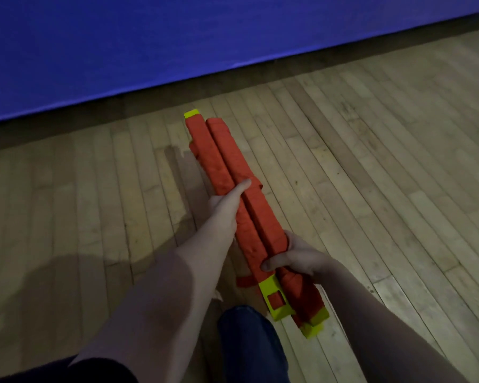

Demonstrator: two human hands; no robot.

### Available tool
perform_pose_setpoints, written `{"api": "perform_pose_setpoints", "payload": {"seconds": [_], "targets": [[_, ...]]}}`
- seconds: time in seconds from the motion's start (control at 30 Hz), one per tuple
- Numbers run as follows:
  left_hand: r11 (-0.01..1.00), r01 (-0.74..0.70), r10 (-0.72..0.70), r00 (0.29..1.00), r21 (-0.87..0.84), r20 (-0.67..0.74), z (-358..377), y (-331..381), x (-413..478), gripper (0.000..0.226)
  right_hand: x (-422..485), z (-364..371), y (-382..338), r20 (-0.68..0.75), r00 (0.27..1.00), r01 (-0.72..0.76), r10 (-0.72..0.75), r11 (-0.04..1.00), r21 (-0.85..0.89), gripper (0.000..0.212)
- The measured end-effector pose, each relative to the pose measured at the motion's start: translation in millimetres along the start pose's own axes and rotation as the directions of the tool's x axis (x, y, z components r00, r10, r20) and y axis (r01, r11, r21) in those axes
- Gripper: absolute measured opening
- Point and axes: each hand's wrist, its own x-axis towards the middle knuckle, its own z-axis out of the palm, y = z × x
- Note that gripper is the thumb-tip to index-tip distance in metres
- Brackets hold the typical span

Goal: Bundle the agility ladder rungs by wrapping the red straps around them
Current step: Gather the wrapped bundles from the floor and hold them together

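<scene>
Right grip [296,255] closed round near part of rung bundle [224,161]: thumb across the top, fingers curled over the right edge, just far of the yellow rung ends [274,302]. Loose strap tail [245,281] pokes out left of the bundle beside that thumb. Knee [249,341] in blue trousers sits under the near end.

Left grip [227,208] holds the bundle at mid-length, palm on its left side, thumb laid straight along the top, fingers hidden underneath. Left forearm is bare and stretched long from near left. The right forearm is shorter in reach, wrist bent inward.

Bundle slants from near right to far left and seems to be held off the wood floor [371,161]. Red straps [263,217] cover almost its full length in two rows.

Handling guess: light. Rungs look like stiff flat slats that could slide over each other. Webbing looks soft and limp, so the wrap may slacken if let go. Best hold is across the whole stack, one end plus the middle, with the tail pinned under a thumb.

Far yellow end [192,114] points at the blue wall pad [177,37]
</scene>
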Motion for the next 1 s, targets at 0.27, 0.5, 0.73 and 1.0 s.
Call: {"api": "perform_pose_setpoints", "payload": {"seconds": [0.27,0.5,0.73,1.0], "targets": [[0.994,-0.097,0.097,0.995,-0.043,0.011,-35.1,106.1,-24.4,0.066,-9.2,33.3,-104.0,-0.005,0.995,0.096,-0.096,0.994,-0.054,0.071],[0.973,-0.180,0.185,0.982,-0.146,0.022,-69.9,162.4,-16.4,0.036,13.4,62.0,-165.0,0.009,0.988,0.154,-0.153,0.987,-0.052,0.071],[0.953,-0.181,0.171,0.983,-0.244,-0.062,-78.9,210.3,-5.8,0.046,27.5,65.4,-228.5,0.059,0.994,0.097,-0.093,0.993,-0.071,0.087],[0.955,-0.047,0.039,0.999,-0.294,-0.032,-91.9,315.6,-109.2,0.098,-71.2,85.2,-353.1,0.135,0.990,0.050,-0.036,0.993,-0.105,0.076]]}}
